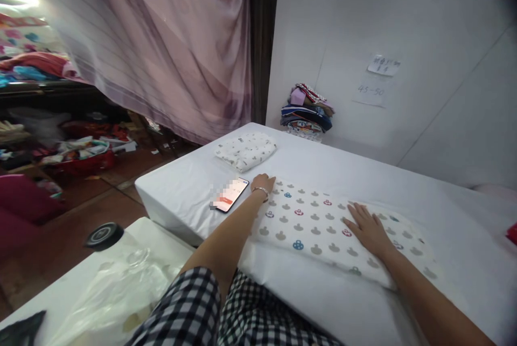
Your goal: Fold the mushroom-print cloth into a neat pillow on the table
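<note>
A folded white cloth (307,227) with grey, blue and red mushroom-like prints lies on the white-covered table in front of me. My left hand (262,184), with a bracelet at the wrist, is at the cloth's far left corner. Its fingers are curled and pressed together on the edge, their tips partly hidden. Flat on the right part of the cloth rests my right hand (367,230), fingers spread. A phone (232,195) with a lit screen lies just left of my left hand. Behind it is a second folded white cloth (246,151) with small prints.
A pile of folded fabrics (307,111) stands by the wall beyond the table (347,168). A pink curtain (194,39) hangs at the back left. At lower left, a clear plastic bag (117,292) and a black round object (104,236) are on a white surface.
</note>
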A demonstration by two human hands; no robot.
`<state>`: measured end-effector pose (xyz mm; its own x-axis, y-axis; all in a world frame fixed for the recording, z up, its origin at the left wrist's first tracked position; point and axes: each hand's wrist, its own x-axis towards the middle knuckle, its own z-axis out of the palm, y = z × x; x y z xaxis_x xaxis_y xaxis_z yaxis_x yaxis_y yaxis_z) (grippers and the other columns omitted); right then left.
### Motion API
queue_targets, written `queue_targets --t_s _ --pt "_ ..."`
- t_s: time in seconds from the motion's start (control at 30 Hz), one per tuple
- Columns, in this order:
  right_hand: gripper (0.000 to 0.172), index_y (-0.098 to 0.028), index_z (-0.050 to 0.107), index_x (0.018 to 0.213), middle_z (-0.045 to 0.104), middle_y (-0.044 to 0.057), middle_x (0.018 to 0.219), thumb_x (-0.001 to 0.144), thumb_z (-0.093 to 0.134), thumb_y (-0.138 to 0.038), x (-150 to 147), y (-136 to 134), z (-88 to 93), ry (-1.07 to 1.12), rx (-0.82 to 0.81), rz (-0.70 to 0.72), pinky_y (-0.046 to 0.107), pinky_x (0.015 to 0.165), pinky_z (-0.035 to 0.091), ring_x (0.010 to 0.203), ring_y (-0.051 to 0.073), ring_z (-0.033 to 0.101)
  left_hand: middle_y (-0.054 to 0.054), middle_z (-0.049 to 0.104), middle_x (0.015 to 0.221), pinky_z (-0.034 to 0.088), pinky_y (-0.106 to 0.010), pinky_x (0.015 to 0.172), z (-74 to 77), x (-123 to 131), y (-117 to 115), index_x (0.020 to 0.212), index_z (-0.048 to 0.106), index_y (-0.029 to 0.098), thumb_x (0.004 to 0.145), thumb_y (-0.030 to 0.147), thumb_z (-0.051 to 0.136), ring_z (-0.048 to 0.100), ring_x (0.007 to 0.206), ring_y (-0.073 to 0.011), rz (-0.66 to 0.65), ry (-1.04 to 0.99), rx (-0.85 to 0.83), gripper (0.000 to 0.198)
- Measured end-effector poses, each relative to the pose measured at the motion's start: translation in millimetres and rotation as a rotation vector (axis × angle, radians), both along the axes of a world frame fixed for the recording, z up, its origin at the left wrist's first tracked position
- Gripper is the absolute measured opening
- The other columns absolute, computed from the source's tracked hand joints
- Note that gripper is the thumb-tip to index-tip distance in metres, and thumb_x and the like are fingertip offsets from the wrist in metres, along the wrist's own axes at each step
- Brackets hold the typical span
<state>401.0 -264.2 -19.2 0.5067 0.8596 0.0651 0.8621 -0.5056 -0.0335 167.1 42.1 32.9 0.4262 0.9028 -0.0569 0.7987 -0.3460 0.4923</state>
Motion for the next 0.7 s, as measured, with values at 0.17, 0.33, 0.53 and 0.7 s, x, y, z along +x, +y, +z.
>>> queue_targets --t_s 0.17,0.33,0.53,0.7 --pt "0.064 -0.025 0.031 0.141 0.022 0.003 0.149 0.088 0.02 -0.059 1 0 -2.4 -0.022 0.023 0.002 0.049 0.108 0.019 0.137 0.023 0.014 -0.014 0.063 0.11 0.042 -0.034 0.082 -4.6 7 3 0.099 0.062 0.017 0.084 0.044 0.041 0.057 0.104 -0.0242 0.057 -0.027 -0.02 0.037" --pt "0.063 -0.024 0.03 0.141 0.02 0.003 0.15 0.089 0.02 -0.059 3 -2 -4.0 -0.033 0.03 0.019 0.05 0.109 0.019 0.138 0.024 0.014 -0.009 0.065 0.106 0.043 -0.032 0.08 -12.4 6 4 0.095 0.059 0.021 0.085 0.041 0.041 0.059 0.099 -0.0213 0.103 -0.062 -0.013 0.029" --pt "0.061 -0.026 0.032 0.14 0.022 0.002 0.149 0.089 0.02 -0.059 1 -3 -0.4 -0.015 0.051 0.022 0.049 0.109 0.02 0.137 0.024 0.016 -0.008 0.066 0.103 0.043 -0.03 0.078 -14.6 7 4 0.092 0.058 0.021 0.086 0.038 0.042 0.06 0.097 -0.0207 0.134 -0.059 -0.009 0.025" --pt "0.063 -0.024 0.033 0.14 0.022 0.003 0.149 0.089 0.019 -0.059 0 -2 0.0 -0.014 0.042 0.026 0.049 0.108 0.02 0.137 0.024 0.015 -0.009 0.067 0.099 0.044 -0.03 0.077 -8.2 5 7 0.09 0.06 0.02 0.085 0.042 0.042 0.061 0.094 -0.0214 0.088 -0.033 -0.011 0.028"
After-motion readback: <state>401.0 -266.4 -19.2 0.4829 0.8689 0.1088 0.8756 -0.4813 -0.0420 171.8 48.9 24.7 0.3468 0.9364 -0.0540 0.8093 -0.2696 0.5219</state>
